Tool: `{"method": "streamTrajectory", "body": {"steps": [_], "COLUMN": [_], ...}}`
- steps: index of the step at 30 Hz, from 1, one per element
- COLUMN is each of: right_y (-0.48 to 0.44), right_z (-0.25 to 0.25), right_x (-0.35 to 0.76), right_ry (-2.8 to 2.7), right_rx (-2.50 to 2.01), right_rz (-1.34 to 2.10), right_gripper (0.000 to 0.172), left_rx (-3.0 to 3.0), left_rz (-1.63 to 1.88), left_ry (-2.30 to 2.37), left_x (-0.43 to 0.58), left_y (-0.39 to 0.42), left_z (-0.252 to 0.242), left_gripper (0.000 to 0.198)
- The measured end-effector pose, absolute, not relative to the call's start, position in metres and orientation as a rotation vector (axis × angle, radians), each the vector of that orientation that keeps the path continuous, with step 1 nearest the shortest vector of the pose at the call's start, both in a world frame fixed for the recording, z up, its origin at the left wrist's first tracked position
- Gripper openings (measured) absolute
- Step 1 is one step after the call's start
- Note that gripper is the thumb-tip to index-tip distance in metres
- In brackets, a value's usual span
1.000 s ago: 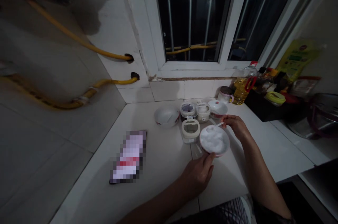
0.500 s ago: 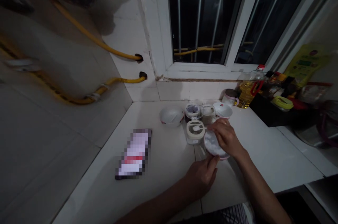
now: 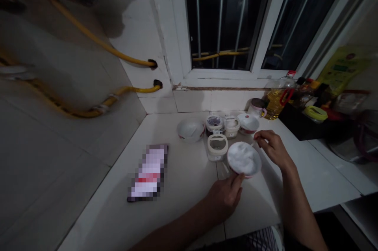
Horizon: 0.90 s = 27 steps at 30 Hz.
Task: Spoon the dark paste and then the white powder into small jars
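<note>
Left hand (image 3: pixel 224 196) pinching bowl (image 3: pixel 243 159) rim, right hand (image 3: pixel 273 146) fingertips pinched, perhaps on something small

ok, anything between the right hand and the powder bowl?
Nothing visible. The right hand is just off the far-right rim of the bowl, fingers pinched, with only bare counter between. The left hand holds the near rim. The jar stands on the bowl's left, clear of that gap.
</note>
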State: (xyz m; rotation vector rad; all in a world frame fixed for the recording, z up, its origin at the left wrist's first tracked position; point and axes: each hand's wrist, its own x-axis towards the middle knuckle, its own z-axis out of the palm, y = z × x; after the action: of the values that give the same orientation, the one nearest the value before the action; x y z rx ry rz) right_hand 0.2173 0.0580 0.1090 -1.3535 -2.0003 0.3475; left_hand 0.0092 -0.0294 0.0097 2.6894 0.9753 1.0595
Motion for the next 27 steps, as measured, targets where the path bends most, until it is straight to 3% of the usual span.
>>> {"method": "streamTrajectory", "body": {"steps": [5,10,20,27], "right_y": [0.062,0.069,0.071,0.069], "right_z": [0.103,0.1,0.102,0.101], "right_x": [0.202,0.201,0.209,0.201], "right_ry": [-2.043,-1.669,-1.661,-1.651], "right_rx": [-1.354,-1.342,-1.369,-1.321], "right_rz": [0.776,1.115,1.072,1.249], "right_gripper": [0.016,0.013,0.012,0.013], "left_rx": [2.666,2.65,2.652,2.65], "left_rz": [1.054,1.037,1.065,1.042], "left_ry": [0.97,0.96,0.962,0.967], "left_x": [0.01,0.009,0.01,0.009], "left_y": [-0.029,-0.029,-0.028,-0.029], "left_z": [0.01,0.01,0.009,0.009], "left_gripper": [0.036,0.035,0.036,0.036]}}
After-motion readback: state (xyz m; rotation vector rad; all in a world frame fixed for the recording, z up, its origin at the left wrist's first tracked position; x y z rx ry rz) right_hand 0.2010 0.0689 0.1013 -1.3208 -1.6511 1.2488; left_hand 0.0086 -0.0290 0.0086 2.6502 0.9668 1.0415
